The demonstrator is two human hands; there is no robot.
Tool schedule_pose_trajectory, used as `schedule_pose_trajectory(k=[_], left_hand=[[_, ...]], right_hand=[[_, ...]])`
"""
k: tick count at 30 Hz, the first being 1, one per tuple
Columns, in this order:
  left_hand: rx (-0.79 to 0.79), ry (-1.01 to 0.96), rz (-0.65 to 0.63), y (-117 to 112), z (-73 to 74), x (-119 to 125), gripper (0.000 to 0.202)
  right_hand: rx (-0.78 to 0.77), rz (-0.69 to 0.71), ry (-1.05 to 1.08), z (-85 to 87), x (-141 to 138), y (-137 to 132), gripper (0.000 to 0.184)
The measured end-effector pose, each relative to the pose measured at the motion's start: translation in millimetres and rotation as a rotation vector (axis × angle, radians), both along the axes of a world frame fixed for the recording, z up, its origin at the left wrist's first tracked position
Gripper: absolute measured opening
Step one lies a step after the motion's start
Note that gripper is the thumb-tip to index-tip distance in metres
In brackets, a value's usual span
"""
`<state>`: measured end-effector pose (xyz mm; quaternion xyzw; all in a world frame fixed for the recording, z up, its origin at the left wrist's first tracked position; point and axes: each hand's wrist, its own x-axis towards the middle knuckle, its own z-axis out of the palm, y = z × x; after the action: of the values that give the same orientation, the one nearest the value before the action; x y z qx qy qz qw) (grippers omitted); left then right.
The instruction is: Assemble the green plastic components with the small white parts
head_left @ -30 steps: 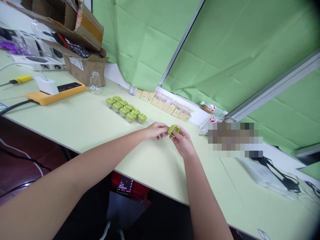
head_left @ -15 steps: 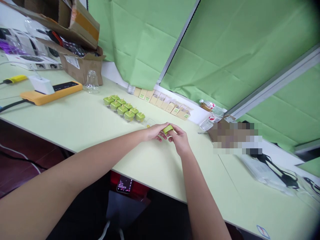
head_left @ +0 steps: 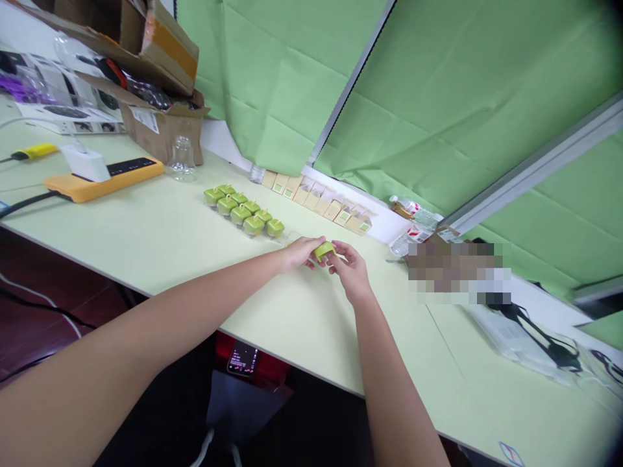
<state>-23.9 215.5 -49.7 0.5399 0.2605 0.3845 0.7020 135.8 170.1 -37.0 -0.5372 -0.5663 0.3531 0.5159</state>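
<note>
Both my hands meet over the pale green table (head_left: 160,240) around one small green plug-shaped piece (head_left: 323,250). My left hand (head_left: 300,251) pinches its left side with closed fingers. My right hand (head_left: 351,270) grips its right side, fingers curled. The piece sits low, close to the tabletop. Just to the left stand two rows of several like green pieces (head_left: 243,211). A tiny clear item (head_left: 292,237) lies between that group and my hands.
Small tan boxes (head_left: 316,196) line the wall below a green curtain (head_left: 389,97). An orange power strip (head_left: 104,177) with a white adapter, a clear bottle (head_left: 182,157) and open cardboard boxes (head_left: 146,78) stand at left. Bagged black cables (head_left: 535,337) lie at right.
The green piece has been turned from tilted upright to flatter and lowered toward the table. Both hands shifted slightly left with it.
</note>
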Motion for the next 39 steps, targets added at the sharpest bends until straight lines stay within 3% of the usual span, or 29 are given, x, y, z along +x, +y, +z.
schedule_pose_trajectory(k=[9,18,27,39], left_hand=[[-0.087,-0.093,-0.058,7.7,-2.1,-2.9,0.047],[-0.006,-0.009,-0.053,2.6,-1.7,-0.8,0.049],[0.115,0.078,-0.045,1.4,-4.6,1.3,0.05],[0.143,0.112,-0.043,1.6,-7.0,3.3,0.051]], right_hand=[[0.088,-0.118,-0.101,-7.6,11.6,6.0,0.034],[0.06,-0.206,-0.263,-11.9,16.5,8.4,0.035],[0.021,-0.226,-0.34,-14.0,19.8,11.2,0.024],[0.035,-0.236,-0.425,-14.4,16.5,8.8,0.02]])
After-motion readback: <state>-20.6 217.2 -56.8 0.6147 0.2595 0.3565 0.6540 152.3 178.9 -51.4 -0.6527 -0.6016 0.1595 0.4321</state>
